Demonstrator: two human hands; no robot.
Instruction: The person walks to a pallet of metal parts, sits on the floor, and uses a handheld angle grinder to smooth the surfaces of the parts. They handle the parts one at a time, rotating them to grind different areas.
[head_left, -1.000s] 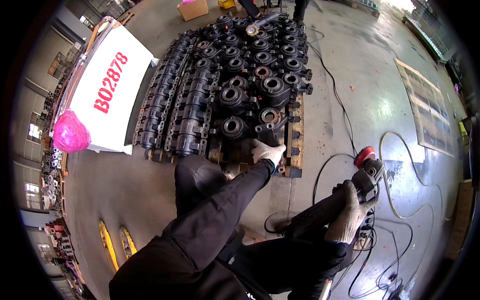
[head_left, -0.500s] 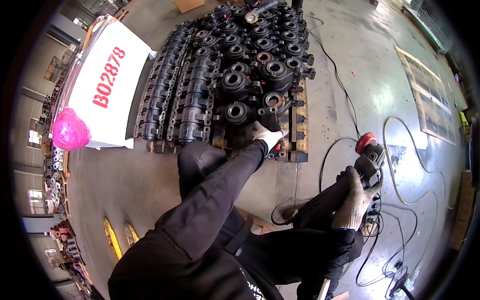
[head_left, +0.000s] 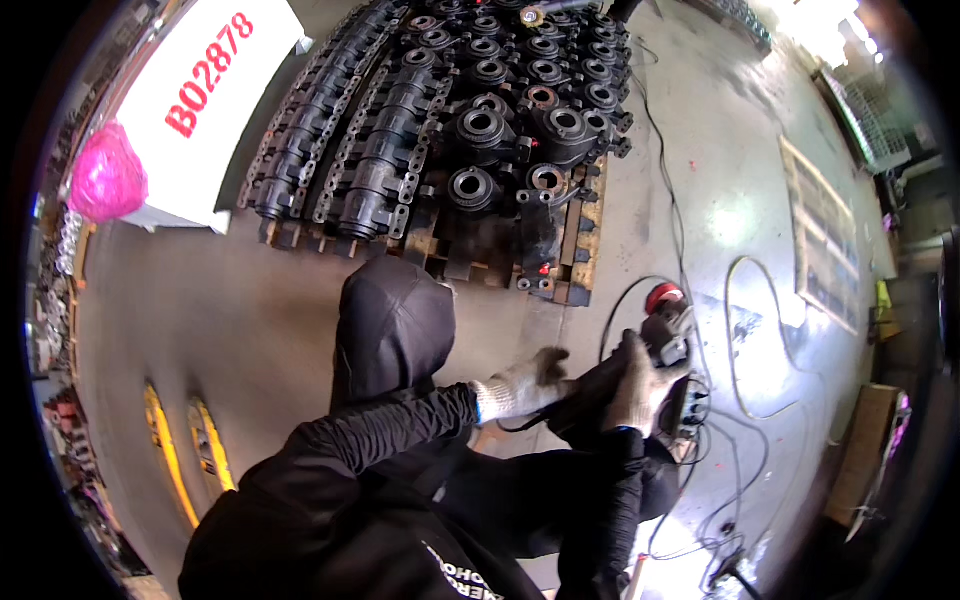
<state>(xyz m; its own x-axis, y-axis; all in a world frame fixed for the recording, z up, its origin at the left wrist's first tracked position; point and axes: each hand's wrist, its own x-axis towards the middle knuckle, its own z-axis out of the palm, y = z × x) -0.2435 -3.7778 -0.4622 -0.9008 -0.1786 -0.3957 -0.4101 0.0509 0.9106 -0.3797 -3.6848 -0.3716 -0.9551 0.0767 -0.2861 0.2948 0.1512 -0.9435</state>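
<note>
My right hand (head_left: pixel 641 388), in a pale work glove, is closed around a large angle grinder (head_left: pixel 668 338) near its head. The grinder lies slanted over my right thigh, its red disc (head_left: pixel 663 296) pointing away from me and its dark body running back toward my left hand. My left hand (head_left: pixel 524 388), also gloved and a little blurred, is by the rear end of the grinder with thumb and fingers apart. Whether its fingertips touch the body cannot be made out. Ahead, a dark cast metal part (head_left: pixel 538 240) with a red mark sits at the pallet's near right corner.
Rows of black cast housings (head_left: pixel 482 125) and long ribbed castings (head_left: pixel 378 180) cover a wooden pallet (head_left: pixel 590 235). A white crate (head_left: pixel 215 100) with a pink wrapped bundle (head_left: pixel 108 172) stands left. Yellow forks (head_left: pixel 168 455) lie lower left. Cables (head_left: pixel 715 440) and a hose (head_left: pixel 733 350) trail across the floor rightward.
My left hand has left the cast part on the pallet and come back beside the grinder. The view has shifted; my right hand still grips the grinder.
</note>
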